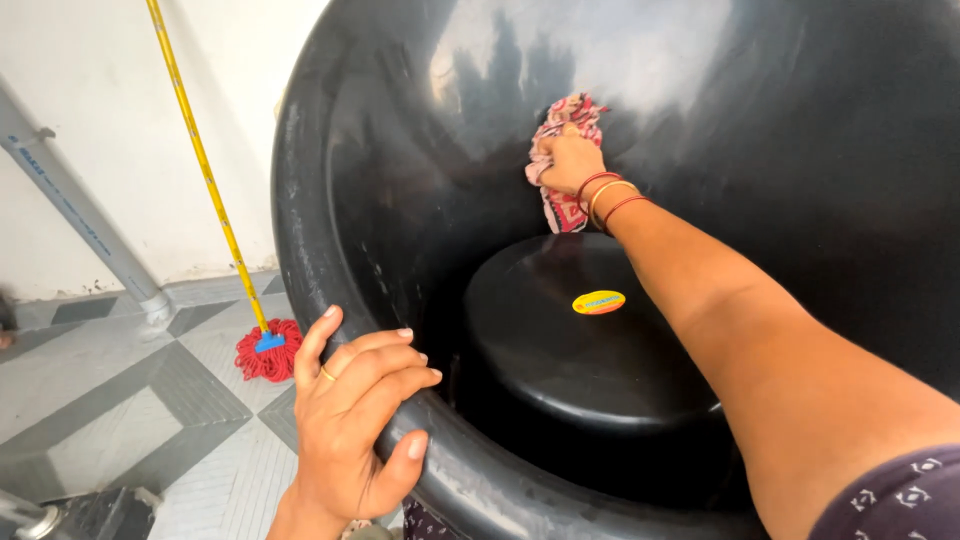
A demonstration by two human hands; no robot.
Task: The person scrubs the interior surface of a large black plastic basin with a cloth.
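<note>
Cloth (562, 160), red-patterned and crumpled, is pressed against the inner wall of a large black tank (820, 130) lying on its side, mouth toward the camera. It is bunched under the right hand (570, 160), whose fingers are curled shut over it; part of the cloth is hidden beneath the palm, with loose ends showing above and below the hand. Red and gold bangles (606, 195) are worn at that wrist. The forearm is extended deep into the tank, and the upper arm is cut off at the lower right edge along with a dark patterned sleeve (900, 495).

The left hand (350, 420) is clamped on the thick rounded rim (300, 200) at the lower left, fingers wrapped over the edge and thumb set on the inside face. A ring is seen on one finger. The hands are held well apart.

Inside, a round black raised base (580, 340) with an oval yellow sticker (598, 302) is visible; its lower edge is lost in shadow. The tank's top and right side are cut off by the frame.

Outside, a mop (266, 350) with a red head and yellow handle is leaned against the white wall, near a grey pipe (80, 210) on the tiled floor (110, 400). Objects at the bottom left corner cannot be made out.
</note>
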